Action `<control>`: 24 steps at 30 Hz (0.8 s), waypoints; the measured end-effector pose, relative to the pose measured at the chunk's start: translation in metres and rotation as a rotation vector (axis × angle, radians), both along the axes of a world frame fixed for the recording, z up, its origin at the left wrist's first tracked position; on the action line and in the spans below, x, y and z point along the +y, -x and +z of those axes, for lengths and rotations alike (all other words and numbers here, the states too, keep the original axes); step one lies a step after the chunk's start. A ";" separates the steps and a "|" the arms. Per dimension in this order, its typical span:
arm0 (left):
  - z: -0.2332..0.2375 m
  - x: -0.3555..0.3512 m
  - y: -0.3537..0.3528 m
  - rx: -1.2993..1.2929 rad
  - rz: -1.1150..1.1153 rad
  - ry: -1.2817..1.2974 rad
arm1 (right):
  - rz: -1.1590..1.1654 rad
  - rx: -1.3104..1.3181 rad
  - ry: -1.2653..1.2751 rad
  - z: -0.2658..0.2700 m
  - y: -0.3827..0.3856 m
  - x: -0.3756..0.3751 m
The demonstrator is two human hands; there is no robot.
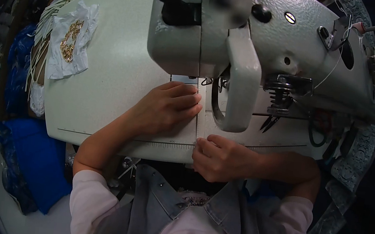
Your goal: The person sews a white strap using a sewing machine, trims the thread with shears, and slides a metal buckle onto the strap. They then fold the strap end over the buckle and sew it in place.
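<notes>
A narrow pale strap [200, 118] runs from beneath the head of a sewing machine [177, 45] towards the front edge of the white table. Curled fingers of my left hand [170, 105] press together against the strap's left side, just in front of the needle area. Lower down, my right hand [222, 158] is closed at the strap's near end, thumb and fingers together by the table edge. The machine's presser parts and a curved metal guard hide where the strap passes under the needle.
Gold-coloured metal rings [70, 39] lie on crumpled white paper [90, 16] at the table's left. Pale strips [39, 47] hang over that edge. Black-handled scissors or snips [268, 122] lie right of the guard. A blue bag [37, 159] stands lower left. A printed ruler [172, 145] lines the front.
</notes>
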State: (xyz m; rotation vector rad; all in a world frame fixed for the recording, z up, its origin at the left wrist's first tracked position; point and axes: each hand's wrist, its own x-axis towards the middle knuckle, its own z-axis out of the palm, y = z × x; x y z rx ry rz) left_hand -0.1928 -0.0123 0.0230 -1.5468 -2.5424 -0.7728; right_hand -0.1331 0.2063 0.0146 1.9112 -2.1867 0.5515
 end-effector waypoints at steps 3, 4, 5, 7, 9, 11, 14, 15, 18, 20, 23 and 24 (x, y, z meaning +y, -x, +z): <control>-0.004 0.000 0.003 0.015 0.077 0.018 | -0.010 -0.005 -0.104 0.003 0.007 0.003; -0.005 0.000 0.003 0.014 0.079 0.018 | -0.008 -0.005 -0.105 0.004 0.009 0.003; -0.006 0.001 0.002 0.046 0.139 0.041 | -0.034 -0.016 -0.119 0.004 0.012 0.004; -0.006 0.001 0.003 0.077 0.199 0.065 | -0.060 -0.026 -0.133 0.003 0.018 0.004; -0.004 0.000 0.006 0.119 0.239 0.114 | -0.155 0.036 0.013 0.002 0.023 0.002; -0.003 0.001 0.005 0.138 0.250 0.148 | -0.165 0.050 0.023 0.004 0.026 0.001; -0.004 0.001 0.003 0.119 0.257 0.169 | -0.162 0.012 0.138 -0.004 0.032 0.000; -0.005 0.000 0.002 0.079 0.253 0.155 | -0.156 -0.015 0.189 -0.004 0.032 0.001; -0.005 0.000 0.002 -0.011 0.131 -0.008 | -0.065 -0.123 0.066 0.006 0.033 0.008; 0.001 0.000 0.001 0.003 0.041 0.009 | -0.036 -0.113 0.021 0.005 0.029 0.008; 0.002 -0.001 0.001 0.006 -0.025 0.032 | -0.030 -0.100 -0.048 0.005 0.026 0.009; 0.001 -0.002 0.002 0.000 0.000 0.038 | -0.052 -0.090 -0.070 0.006 0.026 0.008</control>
